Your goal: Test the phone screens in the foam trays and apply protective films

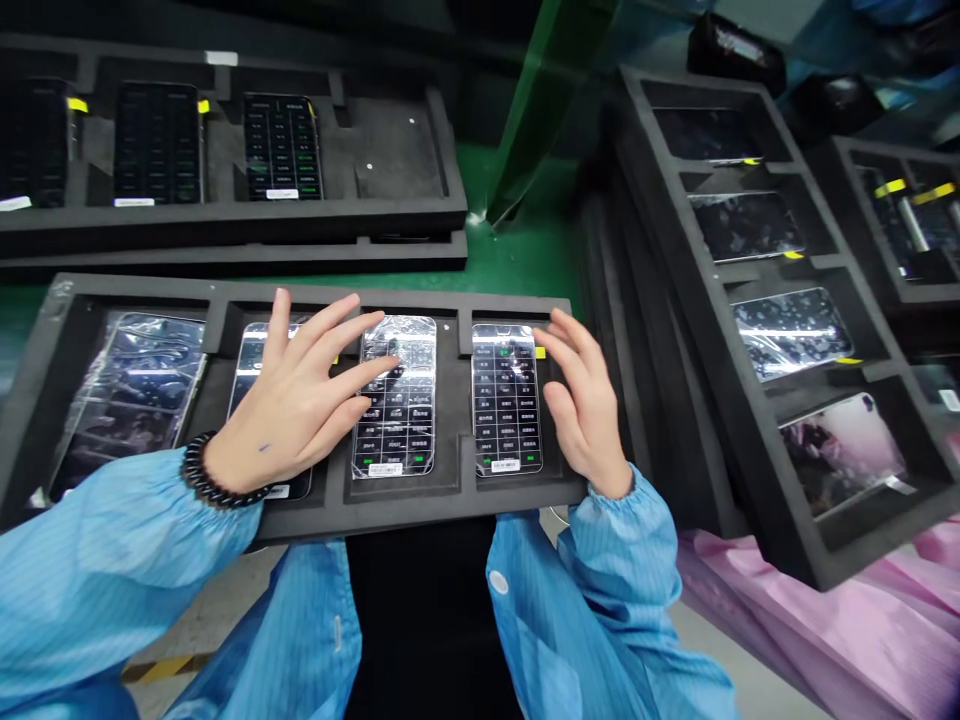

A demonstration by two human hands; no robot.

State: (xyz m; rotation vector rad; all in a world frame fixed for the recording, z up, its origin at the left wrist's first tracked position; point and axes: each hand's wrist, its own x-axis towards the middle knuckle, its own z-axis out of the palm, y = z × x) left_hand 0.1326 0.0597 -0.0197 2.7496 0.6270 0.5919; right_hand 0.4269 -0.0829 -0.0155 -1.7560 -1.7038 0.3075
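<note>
A black foam tray lies in front of me with several phones in its slots, each under shiny film. My left hand lies flat and open over the second phone, its fingertips reaching the third phone, whose screen shows a grid of test boxes. My right hand rests open at the tray's right end, fingers spread beside the fourth phone, which is lit with the same grid. The first phone at the left is dark. A bead bracelet is on my left wrist.
Another foam tray with three lit phones sits behind on the green bench. A stack of trays with film-covered phones leans at the right, over pink bags. More trays stand at the far right.
</note>
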